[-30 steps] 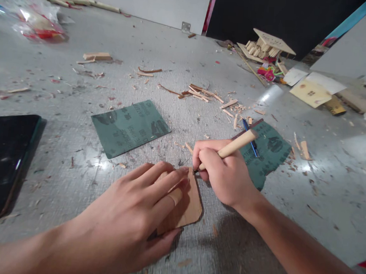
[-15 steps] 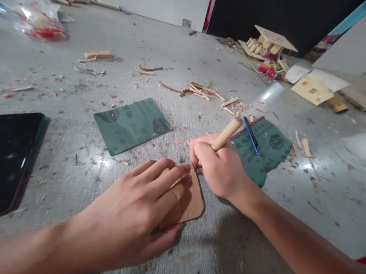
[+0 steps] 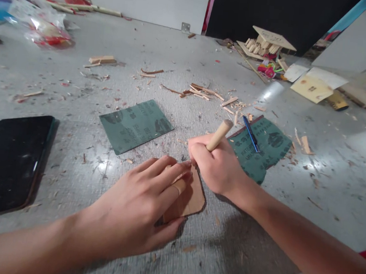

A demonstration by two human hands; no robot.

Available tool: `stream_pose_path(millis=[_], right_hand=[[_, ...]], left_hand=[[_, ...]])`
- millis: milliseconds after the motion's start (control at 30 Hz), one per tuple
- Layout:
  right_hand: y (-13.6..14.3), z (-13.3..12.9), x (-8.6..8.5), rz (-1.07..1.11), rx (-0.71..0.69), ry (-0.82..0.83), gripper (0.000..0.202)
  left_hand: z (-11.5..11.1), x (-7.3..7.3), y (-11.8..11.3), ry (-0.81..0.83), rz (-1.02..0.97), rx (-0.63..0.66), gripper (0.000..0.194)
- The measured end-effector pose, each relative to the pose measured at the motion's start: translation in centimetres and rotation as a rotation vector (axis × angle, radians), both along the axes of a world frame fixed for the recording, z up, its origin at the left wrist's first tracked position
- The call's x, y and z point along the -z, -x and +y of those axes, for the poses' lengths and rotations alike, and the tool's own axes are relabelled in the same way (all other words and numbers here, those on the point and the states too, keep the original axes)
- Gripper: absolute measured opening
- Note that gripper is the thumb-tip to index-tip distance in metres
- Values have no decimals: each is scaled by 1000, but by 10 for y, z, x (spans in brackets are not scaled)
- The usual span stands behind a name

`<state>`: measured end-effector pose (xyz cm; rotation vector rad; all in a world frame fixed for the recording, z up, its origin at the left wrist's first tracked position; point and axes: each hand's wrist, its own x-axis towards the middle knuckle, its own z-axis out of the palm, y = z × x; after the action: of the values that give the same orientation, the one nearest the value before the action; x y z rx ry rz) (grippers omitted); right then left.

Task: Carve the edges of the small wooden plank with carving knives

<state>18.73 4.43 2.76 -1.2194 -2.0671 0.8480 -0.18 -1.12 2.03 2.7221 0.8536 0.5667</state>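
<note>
A small flat wooden piece with rounded corners (image 3: 193,201) lies on the grey table. My left hand (image 3: 148,197) is closed over it, with the thumb along its near edge and the fingers across its top. My right hand (image 3: 214,162) is wrapped in a fist around a tool with a round, pale wooden handle (image 3: 220,135). The handle tilts up and away to the right. Hidden under the fist at the far corner of the wood, the tool's working end does not show. Both hands nearly touch there.
Two green sandpaper sheets (image 3: 136,127) lie beyond the hands; a blue pen-like tool (image 3: 250,134) rests on the right-hand sheet. A black phone (image 3: 11,161) is at left. Wood scraps (image 3: 202,91) litter the table. Behind stand a small wooden model (image 3: 266,44) and a plastic bag (image 3: 46,27).
The tool's handle has swung lower and slightly left with my right hand. My left hand keeps its hold on the wood. The whole view has shifted slightly.
</note>
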Motion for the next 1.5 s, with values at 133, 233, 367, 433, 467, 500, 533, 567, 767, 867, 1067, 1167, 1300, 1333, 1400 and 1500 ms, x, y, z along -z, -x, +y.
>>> stream_pose_path(millis=[133,233,367,433,467,500,533,567,767,867,1067,1167,1300,1333,1400,1500], right_hand=[[-4,-4,-10,-83,7,-18,36],[-4,-6,-31,124,-10,-54,14],[3,-4,-66,539,-121,12,9],[8,-1,-78,588,-238,120,23],[11,1,-81,583,-276,152,31],[14,2,-83,571,-292,165,38],[16,3,-83,562,-289,162,43],[17,3,-82,563,-275,151,46],[24,5,-72,667,-241,158,50],[31,13,-67,668,-200,168,49],[41,31,-60,752,-74,184,48],[37,21,-63,738,-62,153,49],[29,-13,-70,671,-86,85,49],[28,-23,-70,650,-98,82,48],[28,-40,-70,633,-105,87,48],[30,-51,-67,667,-71,65,48]], left_hand=[[1,0,0,-12,-3,-4,37],[1,-1,0,-16,-14,-1,41],[1,-3,1,-3,-20,19,44],[0,-3,1,4,-15,19,45],[0,-3,1,3,-10,17,47],[0,-3,1,-2,-6,14,49],[0,-2,1,-8,-3,12,52],[-1,-2,1,-13,-4,11,54],[-2,-1,1,-8,-21,0,56],[-2,0,1,-17,-22,7,56],[-2,0,0,-44,-10,-12,52],[-2,-1,0,-33,-8,-15,48],[-3,-1,-1,-34,-17,-20,34],[-3,0,-1,-39,-24,-23,30],[-3,2,0,-44,-39,-28,23],[-2,3,0,-34,-51,-33,26]])
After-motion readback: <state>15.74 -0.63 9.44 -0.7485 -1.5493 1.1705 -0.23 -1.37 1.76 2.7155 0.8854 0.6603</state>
